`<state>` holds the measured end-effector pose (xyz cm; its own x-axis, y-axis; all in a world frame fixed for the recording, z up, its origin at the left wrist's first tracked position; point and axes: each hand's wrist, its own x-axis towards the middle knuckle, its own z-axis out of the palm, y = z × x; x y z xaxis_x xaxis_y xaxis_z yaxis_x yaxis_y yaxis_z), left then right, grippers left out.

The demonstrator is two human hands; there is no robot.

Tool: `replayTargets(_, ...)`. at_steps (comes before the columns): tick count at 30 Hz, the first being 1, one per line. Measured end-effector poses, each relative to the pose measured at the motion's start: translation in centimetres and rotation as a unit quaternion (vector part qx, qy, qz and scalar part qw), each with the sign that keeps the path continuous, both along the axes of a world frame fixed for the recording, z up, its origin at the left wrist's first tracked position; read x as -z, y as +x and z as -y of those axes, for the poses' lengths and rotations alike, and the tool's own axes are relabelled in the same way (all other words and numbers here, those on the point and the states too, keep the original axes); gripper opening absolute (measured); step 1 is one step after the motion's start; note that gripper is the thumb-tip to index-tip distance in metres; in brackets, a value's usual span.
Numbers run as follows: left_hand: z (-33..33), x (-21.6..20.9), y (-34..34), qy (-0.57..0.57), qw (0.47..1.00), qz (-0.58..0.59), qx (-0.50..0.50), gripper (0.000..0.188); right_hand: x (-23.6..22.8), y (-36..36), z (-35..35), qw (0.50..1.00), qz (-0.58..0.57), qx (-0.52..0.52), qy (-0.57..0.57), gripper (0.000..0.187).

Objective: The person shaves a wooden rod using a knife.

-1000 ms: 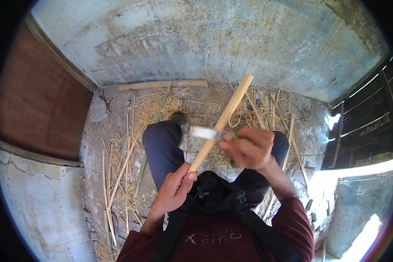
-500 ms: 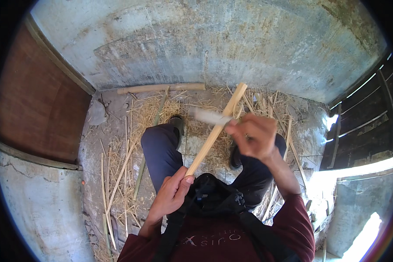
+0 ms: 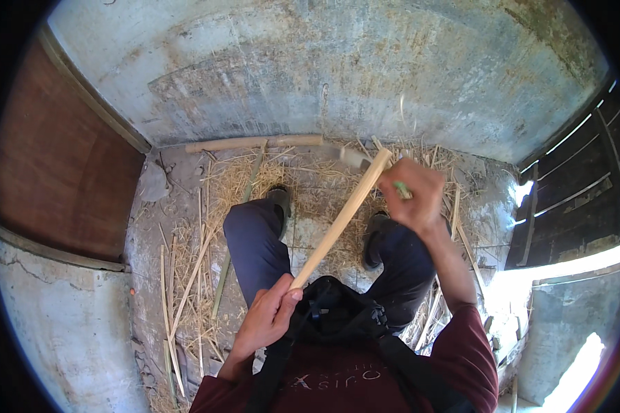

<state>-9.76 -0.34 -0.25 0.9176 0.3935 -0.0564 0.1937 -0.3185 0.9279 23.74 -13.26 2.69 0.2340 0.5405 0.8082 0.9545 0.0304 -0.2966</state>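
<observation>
My left hand [image 3: 265,320] is closed around the near end of a pale bamboo strip [image 3: 339,225], which slants away to the right between my knees. In my right hand [image 3: 424,189] is a knife, its blade [image 3: 353,158] blurred by motion and pointing left near the strip's far end. A bit of green handle shows between the right fingers. Whether the blade touches the strip, I cannot tell. A thin curled shaving [image 3: 401,107] appears beyond the strip's far end, in front of the wall.
Straw-like shavings [image 3: 234,172] cover much of the floor around my shoes. Long strips [image 3: 189,282] lie at left, others [image 3: 461,234] at right. A round pole [image 3: 255,142] rests along the stained wall [image 3: 310,76]. Dark slats [image 3: 565,199] stand at right, a brown panel [image 3: 62,151] at left.
My right hand and the knife have moved away from me along the strip, toward its far end. The strip's far end has dipped slightly; my left hand keeps its hold.
</observation>
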Motion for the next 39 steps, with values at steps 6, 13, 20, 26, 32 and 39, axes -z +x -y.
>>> replayTargets(6,-0.8,-0.1,-0.4,-0.065,0.998,0.001,0.008,0.033,1.4,2.6,1.1,0.967,-0.220,0.123,-0.029,0.014)
replayTargets(13,-0.7,1.0,0.7,-0.128,0.991,0.027,0.007,0.034,0.1,-0.4,1.9,0.945,-0.313,0.050,0.080,0.015)
replayTargets(20,-1.1,0.3,3.0,-0.222,0.974,0.016,0.027,0.038,1.1,-5.9,0.9,0.994,-0.056,-0.090,0.039,0.022)
replayTargets(26,-0.9,-0.2,4.0,-0.301,0.952,0.031,0.036,0.041,2.6,-8.4,0.2,0.994,0.013,-0.107,0.033,0.029)
replayTargets(32,-0.6,-0.4,4.4,-0.310,0.949,0.037,0.041,0.039,2.6,-8.9,0.3,0.995,0.028,-0.092,0.018,0.028)
replayTargets(39,-0.1,-0.7,4.7,-0.313,0.949,0.022,0.024,0.037,2.3,-9.6,0.4,0.993,0.032,-0.110,0.022,0.026)
